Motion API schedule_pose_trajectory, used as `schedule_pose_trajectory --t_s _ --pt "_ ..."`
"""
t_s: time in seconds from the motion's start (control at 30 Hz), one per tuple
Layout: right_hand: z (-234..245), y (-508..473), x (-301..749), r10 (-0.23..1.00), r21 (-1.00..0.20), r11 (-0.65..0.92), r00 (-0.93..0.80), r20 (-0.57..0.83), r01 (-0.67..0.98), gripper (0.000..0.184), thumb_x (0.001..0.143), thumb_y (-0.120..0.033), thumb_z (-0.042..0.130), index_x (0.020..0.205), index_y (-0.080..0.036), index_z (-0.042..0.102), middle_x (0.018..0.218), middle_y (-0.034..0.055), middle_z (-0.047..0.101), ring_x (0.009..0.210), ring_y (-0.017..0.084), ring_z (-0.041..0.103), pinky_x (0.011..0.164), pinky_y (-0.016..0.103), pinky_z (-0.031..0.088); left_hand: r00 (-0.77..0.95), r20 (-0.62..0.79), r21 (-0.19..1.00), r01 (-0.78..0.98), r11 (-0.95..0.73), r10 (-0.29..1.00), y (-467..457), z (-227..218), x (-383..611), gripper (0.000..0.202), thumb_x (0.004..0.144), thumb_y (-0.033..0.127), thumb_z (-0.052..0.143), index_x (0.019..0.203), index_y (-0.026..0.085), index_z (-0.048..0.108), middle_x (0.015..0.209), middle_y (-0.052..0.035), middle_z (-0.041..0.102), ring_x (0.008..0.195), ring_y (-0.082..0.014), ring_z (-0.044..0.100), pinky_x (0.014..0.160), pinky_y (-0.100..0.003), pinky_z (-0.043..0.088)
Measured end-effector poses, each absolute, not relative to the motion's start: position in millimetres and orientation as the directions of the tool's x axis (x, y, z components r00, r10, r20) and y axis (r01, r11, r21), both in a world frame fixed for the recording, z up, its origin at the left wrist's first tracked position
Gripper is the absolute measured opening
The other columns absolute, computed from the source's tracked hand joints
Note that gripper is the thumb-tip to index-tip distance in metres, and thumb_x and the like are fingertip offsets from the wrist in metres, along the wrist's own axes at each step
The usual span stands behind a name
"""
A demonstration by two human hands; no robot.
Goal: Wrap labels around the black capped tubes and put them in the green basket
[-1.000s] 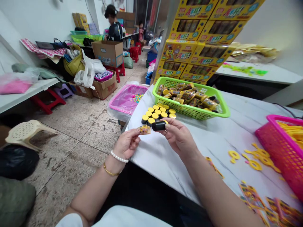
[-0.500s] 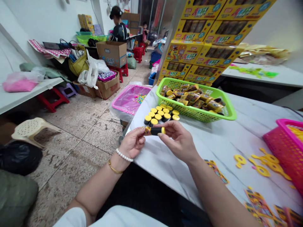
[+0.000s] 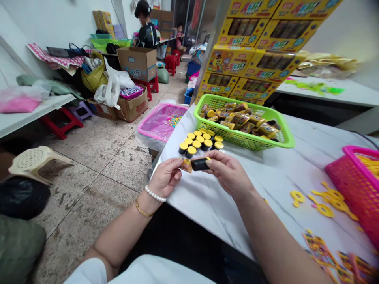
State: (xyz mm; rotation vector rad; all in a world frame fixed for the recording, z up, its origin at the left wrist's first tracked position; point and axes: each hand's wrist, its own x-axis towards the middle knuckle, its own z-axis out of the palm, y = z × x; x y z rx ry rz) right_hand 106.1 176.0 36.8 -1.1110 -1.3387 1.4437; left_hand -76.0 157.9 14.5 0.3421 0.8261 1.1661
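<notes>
My right hand [image 3: 229,173] grips a small black tube [image 3: 200,164] with a yellow cap, held sideways over the white table's [image 3: 266,185] near left corner. My left hand [image 3: 166,176] pinches a small printed sticker [image 3: 186,165] against the tube's left end. Just beyond my hands stands a cluster of several black tubes with yellow caps [image 3: 199,142]. Behind them a green basket [image 3: 278,140] holds several tubes with printed labels.
Yellow plastic rings [image 3: 322,199] and printed sticker sheets [image 3: 322,252] lie on the table at right beside a pink basket [image 3: 352,185]. Yellow cartons [image 3: 254,51] are stacked behind. A pink tray [image 3: 158,124] sits left of the table. A person [image 3: 145,29] stands far back.
My left hand brought the sticker from apart to the tube's left end. The tube stayed in my right hand, turned slightly.
</notes>
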Motion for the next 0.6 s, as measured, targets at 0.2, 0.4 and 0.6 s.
schedule_pose_trajectory --t_s 0.2,0.4,0.6 --pt "32.4 180.2 105.8 0.969 -0.980 -0.181 -0.184 -0.164 -0.081 0.034 0.063 -0.041 0.084 0.079 -0.022 0.061 0.078 0.0009 0.073 0.078 0.020 0.072 0.079 0.038 0.062 0.218 -0.399 0.605 -0.667 0.434 0.891 161.8 14.9 -75.1 0.028 0.065 0.022 0.086 0.072 0.009 0.062 0.061 0.0031 0.058 0.037 0.0012 0.038 0.032 -0.012 0.014" --pt "28.7 177.1 97.9 0.992 -0.996 -0.091 -0.084 -0.091 0.000 0.034 0.065 -0.041 0.082 0.080 -0.022 0.058 0.060 -0.0055 0.062 0.059 0.013 0.064 0.069 0.032 0.062 0.203 -0.400 0.613 -0.666 0.425 0.894 163.9 5.2 -73.8 0.028 0.065 0.024 0.085 0.077 0.009 0.064 0.064 0.0008 0.062 0.036 0.0002 0.041 0.030 -0.012 0.013" --pt "21.5 172.8 95.6 0.986 -0.971 0.169 -0.021 0.168 0.167 0.024 0.074 -0.035 0.075 0.083 -0.025 0.055 0.072 -0.0012 0.068 0.063 0.014 0.064 0.063 0.028 0.055 0.211 -0.405 0.606 -0.667 0.434 0.890 164.7 -0.6 -72.1 0.026 0.069 0.025 0.083 0.077 0.010 0.063 0.064 0.0003 0.062 0.036 0.0003 0.039 0.031 -0.013 0.011"
